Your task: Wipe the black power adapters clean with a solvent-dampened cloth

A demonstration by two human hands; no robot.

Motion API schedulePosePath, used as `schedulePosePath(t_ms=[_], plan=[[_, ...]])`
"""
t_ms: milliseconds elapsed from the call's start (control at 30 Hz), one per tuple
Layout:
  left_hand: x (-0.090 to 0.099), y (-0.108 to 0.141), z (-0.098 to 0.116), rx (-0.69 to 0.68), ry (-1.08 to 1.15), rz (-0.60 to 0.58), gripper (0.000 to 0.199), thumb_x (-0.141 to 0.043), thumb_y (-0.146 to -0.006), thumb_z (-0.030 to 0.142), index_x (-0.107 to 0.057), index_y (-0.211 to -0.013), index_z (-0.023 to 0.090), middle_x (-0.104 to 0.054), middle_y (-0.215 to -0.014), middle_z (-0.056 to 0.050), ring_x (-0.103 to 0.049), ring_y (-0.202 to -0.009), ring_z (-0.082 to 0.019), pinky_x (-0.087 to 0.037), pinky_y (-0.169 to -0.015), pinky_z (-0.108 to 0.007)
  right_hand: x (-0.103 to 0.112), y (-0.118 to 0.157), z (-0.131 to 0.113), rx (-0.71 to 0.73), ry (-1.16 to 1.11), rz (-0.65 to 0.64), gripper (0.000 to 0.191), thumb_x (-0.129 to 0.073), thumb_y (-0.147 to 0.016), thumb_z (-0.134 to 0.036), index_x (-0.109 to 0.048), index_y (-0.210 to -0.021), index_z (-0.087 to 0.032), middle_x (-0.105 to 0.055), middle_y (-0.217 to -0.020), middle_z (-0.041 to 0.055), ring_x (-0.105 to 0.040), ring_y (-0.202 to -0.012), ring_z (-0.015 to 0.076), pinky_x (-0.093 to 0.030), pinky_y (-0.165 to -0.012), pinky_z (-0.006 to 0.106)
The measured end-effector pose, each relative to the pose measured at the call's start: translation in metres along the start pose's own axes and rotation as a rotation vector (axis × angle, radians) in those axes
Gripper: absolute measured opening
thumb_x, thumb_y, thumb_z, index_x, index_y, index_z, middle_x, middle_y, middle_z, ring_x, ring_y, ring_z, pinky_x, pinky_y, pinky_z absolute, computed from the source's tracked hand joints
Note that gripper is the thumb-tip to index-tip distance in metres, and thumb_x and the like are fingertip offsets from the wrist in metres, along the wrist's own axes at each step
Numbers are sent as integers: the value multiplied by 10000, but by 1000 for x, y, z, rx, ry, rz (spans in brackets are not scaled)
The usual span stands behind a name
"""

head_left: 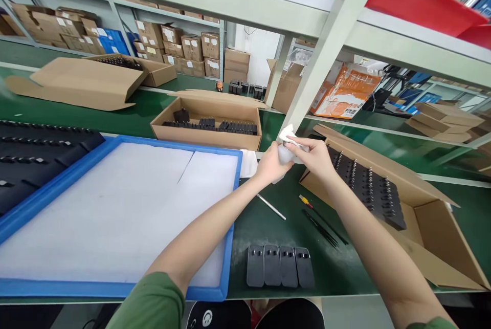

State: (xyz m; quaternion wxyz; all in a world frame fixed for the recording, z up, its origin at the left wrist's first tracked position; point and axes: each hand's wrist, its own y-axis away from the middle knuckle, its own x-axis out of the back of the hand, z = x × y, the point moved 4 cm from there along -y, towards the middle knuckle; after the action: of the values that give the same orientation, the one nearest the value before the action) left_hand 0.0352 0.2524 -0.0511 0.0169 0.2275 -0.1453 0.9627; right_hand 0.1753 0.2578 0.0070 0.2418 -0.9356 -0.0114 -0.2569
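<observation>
Beyond the tweezers, my left hand (270, 163) is wrapped round a whitish translucent container (284, 156), which looks like a small bottle. My right hand (313, 156) pinches a crumpled white cloth or tissue (287, 133) against the container's top. Fingers hide much of both things. Below my hands lie a thin silver rod (271, 207), dark tweezers (321, 229) and a slim tool with a yellow and red tip (306, 200). Several dark grey rounded plates (280, 266), each with two small pegs, are lined up near the table's front edge.
A blue-framed tray (227, 262) with a white pad takes up the left. An open carton (431, 224) holding black parts stands at right, another carton (207, 137) behind. A slanted shelf post (326, 47) rises just beyond my hands, with red bins (422, 6) overhead.
</observation>
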Motion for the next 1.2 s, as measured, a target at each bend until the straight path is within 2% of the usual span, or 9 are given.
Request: schedulePosePath(t_ms=[333,433,567,800,867,967,1033,1100,1200], plan=[[2,1,2,10,-11,-9,471,-762,-791,309,-471,-1144,195,-681,-1190,-151,-677,-1092,-349,-535,-803,-397,-1,4,6,-30,-67,86,474,-799,-733,-526,-793,-1093,-218,-752,-1167,80,-698,-1140,343,-567,-975,466],[2,1,3,7,-7,-10,460,-762,-791,315,-471,-1129,203,-683,-1187,-145,-677,-1090,-343,-536,-805,-394,2,4,5,-30,-63,46,456,-825,-702,-523,-807,-1047,-225,-765,-1132,79,-708,-1108,350,-564,-964,477],[2,2,2,6,7,-8,439,-760,-794,313,-472,-1111,215,-685,-1182,-127,-681,-1086,-326,-538,-804,-381,7,2,1,-37,-56,-41,428,-818,-701,-559,-824,-974,-229,-793,-1026,63,-733,-984,324,-588,-852,433],[3,3,4,1,16,0,450,-771,-782,287,-471,-1109,214,-675,-1214,-134,-661,-1138,-335,-527,-871,-405,11,-5,-4,-50,-74,-47,569,-690,-757,-732,-825,-923,-205,-778,-818,56,-704,-753,241,-561,-654,344],[3,3,4,-2,16,-1,448,-768,-785,285,-472,-1112,210,-672,-1218,-141,-657,-1143,-342,-527,-870,-410,9,-4,-7,-37,-67,-75,568,-667,-769,-748,-826,-881,-214,-781,-850,63,-712,-792,256,-570,-701,365],[3,2,4,-8,21,-6,445,-761,-794,282,-471,-1124,209,-673,-1219,-142,-656,-1146,-339,-529,-870,-406,6,0,-14,6,-40,-125,522,-688,-767,-729,-828,-848,-233,-783,-1005,64,-708,-996,299,-549,-916,416],[3,2,4,-9,22,-10,445,-761,-794,279,-471,-1124,210,-676,-1217,-140,-657,-1144,-338,-530,-865,-402,6,1,-16,21,-24,-140,501,-704,-762,-719,-829,-849,-241,-777,-1052,56,-689,-1076,312,-522,-981,423],[3,2,4,-3,20,-8,443,-765,-790,284,-472,-1113,211,-675,-1215,-141,-659,-1135,-342,-532,-858,-406,7,0,-13,7,-21,-126,528,-685,-768,-733,-828,-855,-232,-783,-980,58,-705,-1011,307,-552,-906,413],[3,3,4,5,17,-6,438,-769,-786,297,-471,-1097,214,-673,-1209,-142,-660,-1130,-347,-531,-856,-414,9,-3,-5,-35,-34,-79,612,-633,-777,-777,-823,-861,-202,-773,-816,63,-715,-792,274,-573,-706,382]])
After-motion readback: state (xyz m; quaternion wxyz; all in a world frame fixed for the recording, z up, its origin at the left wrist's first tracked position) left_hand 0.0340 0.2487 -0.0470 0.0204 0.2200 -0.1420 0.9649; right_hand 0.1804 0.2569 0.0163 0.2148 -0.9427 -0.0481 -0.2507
